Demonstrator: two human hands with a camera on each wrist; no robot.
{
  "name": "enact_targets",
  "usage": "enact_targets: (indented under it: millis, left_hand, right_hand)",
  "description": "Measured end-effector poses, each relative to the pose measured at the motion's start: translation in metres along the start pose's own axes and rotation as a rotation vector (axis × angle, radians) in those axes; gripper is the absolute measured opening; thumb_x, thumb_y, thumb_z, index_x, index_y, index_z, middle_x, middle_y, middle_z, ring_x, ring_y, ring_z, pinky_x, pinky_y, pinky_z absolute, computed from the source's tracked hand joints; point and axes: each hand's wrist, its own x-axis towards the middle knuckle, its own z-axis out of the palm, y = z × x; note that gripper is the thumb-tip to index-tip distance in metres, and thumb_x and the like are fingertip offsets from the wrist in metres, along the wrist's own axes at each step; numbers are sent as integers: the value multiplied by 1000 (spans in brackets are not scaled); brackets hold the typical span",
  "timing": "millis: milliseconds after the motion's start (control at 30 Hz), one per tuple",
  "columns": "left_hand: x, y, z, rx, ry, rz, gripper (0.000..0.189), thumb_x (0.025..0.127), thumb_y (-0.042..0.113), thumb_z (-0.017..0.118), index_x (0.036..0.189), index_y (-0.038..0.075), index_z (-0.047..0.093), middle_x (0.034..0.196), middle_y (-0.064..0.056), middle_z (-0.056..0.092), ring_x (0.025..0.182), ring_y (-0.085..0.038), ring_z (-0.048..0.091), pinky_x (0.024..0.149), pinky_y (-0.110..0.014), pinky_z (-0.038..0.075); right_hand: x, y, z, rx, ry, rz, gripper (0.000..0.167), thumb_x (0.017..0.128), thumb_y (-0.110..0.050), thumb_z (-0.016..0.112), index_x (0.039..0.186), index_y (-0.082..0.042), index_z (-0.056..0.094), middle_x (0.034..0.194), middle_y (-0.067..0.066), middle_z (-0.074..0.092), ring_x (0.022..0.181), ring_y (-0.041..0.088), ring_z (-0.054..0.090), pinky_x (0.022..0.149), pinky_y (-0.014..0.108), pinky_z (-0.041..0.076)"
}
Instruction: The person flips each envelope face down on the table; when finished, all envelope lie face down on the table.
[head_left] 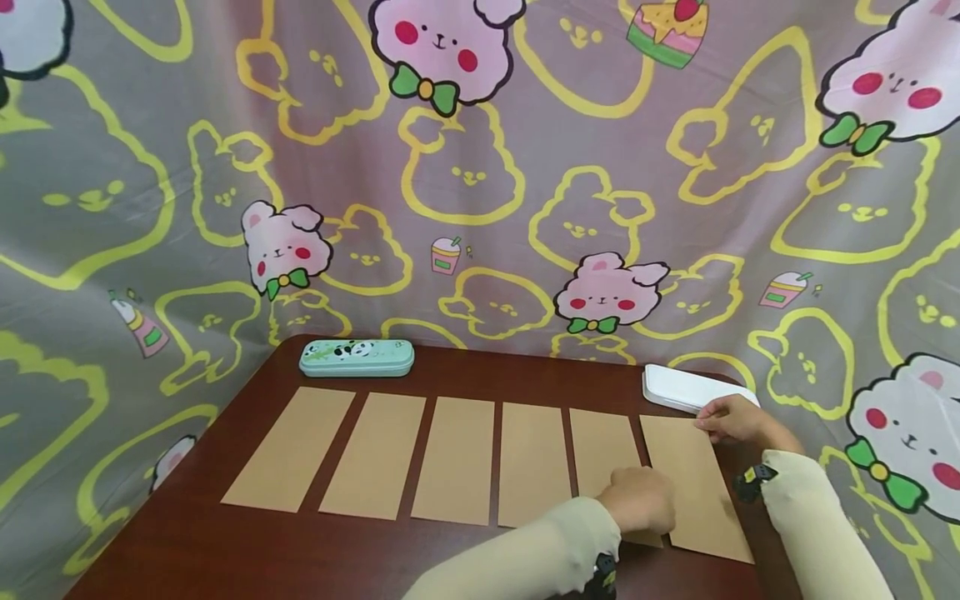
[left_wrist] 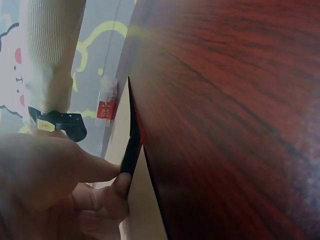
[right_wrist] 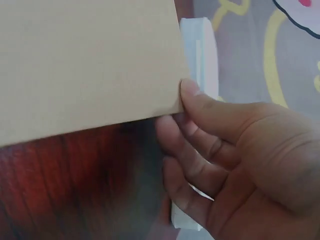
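Note:
Several brown paper sheets [head_left: 459,462] lie side by side in a row on the dark red-brown table. Over the right end of the row, my left hand [head_left: 641,500] has its thumb and finger at the left edge of the rightmost sheet [head_left: 693,483]. In the left wrist view the fingertips [left_wrist: 122,182] close together at that edge, low over the table. My right hand [head_left: 738,418] pinches the same sheet's far right corner between thumb and fingers. The right wrist view shows the thumb on top of the sheet [right_wrist: 90,60], the other fingers curled beneath.
A mint-green pencil case [head_left: 357,358] with a panda picture stands at the table's back left. Behind the right hand is a white case [head_left: 693,388]. A patterned curtain [head_left: 480,183] hangs around the table. A small clear package with a red label [left_wrist: 106,109] shows in the left wrist view.

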Motion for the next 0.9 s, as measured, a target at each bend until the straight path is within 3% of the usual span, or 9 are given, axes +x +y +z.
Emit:
enact_targets:
  millis: [267,467,600,767,900]
  left_hand:
    - [2,7,1,75,23,5,25,83,35,78,65,27,62,79,15,65,66,-10,56,64,-35,44]
    - [1,10,2,116,48,-3,26,81,36,79,63,29,62,75,18,65,65,-8,57,62,-36,45]
    - [-1,6,0,95,69,38,27,84,37,76,63,28,61,72,17,62,61,-7,55,59,-35,46]
    - [-13,-13,-11,44,104,159,36,97,41,62,64,27,55,63,14,54,56,-5,49,48,-32,44]
    - [-28,-44,-25,7,159,262,44,101,38,57,59,26,50,55,14,42,51,-2,41,43,-27,38]
  right_hand:
    - [1,2,1,-99,-31,12,20,94,-15,72,93,4,67,71,-4,66,61,10,64,57,29,51]
    - [1,-2,3,-200,31,50,15,93,-13,73,90,1,69,71,-2,64,64,14,62,57,32,51]
    - [1,-2,3,-269,47,25,14,92,-12,74,88,1,68,73,1,66,64,14,65,56,33,53]
    - [-2,-10,5,-387,144,-96,16,89,-17,77,82,-6,67,72,1,63,65,12,58,58,31,46]
    - [-5,-37,12,-449,267,-281,17,90,-21,77,79,-11,70,70,-4,65,64,8,52,60,29,42]
